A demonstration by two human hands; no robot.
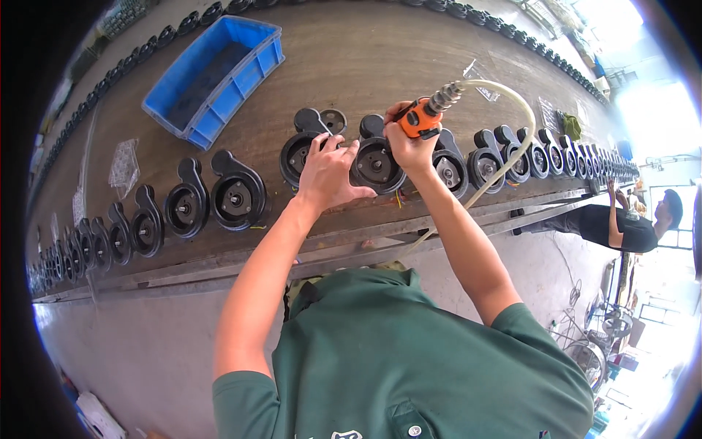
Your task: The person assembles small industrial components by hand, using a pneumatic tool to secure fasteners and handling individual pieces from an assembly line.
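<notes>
Green shirt fabric (431, 351) lies nearest. Just beyond, the left hand (330, 175) rests with fingers spread at the left rim of a black wheel (377, 167); whether it grips, I cannot tell. The right hand (408, 146) clasps an orange tool (420, 118) at that wheel's far right edge. Work on this wheel seems unfinished; whether neighbouring wheels (237, 196) either side are done doesn't show. Beyond, leftward of it, sits a blue bin (238, 91).

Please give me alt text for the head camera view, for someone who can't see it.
A person's right hand grips an orange tool with a hose, while the left hand spreads over round black parts lined along a brown table. A blue crate sits beyond them.
</notes>
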